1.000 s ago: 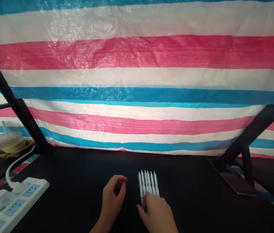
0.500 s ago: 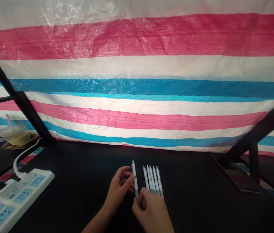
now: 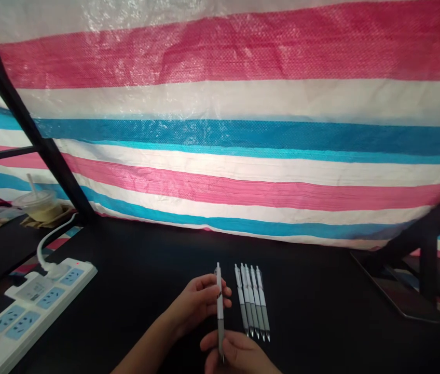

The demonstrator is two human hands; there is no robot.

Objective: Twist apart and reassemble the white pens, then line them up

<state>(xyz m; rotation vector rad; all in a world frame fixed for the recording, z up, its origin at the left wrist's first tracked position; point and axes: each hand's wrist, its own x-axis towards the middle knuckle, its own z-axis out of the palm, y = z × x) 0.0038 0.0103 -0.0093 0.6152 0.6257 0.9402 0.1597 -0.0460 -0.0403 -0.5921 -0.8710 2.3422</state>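
A white pen with a grey grip (image 3: 219, 306) stands nearly upright in the view, its push button at the top and tip toward me. My left hand (image 3: 200, 301) pinches its upper part, fingers curled behind the barrel. Around the grey grip near the tip, my right hand (image 3: 239, 353) closes with thumb and fingers. Just right of the hands, several matching white pens (image 3: 251, 298) lie side by side in a row on the black table (image 3: 134, 291), their tips pointing toward me.
To the left lies a white power strip (image 3: 33, 311) with a plugged-in cable. Behind it stands a lidded cup with a straw (image 3: 39, 202). A dark flat device (image 3: 395, 291) rests at the right by a black frame. A striped tarp (image 3: 243, 140) hangs behind the table.
My right hand has moved toward me and down, off the row, so the row's grips and tips now show. The held pen has come nearer, and the view has shifted slightly.
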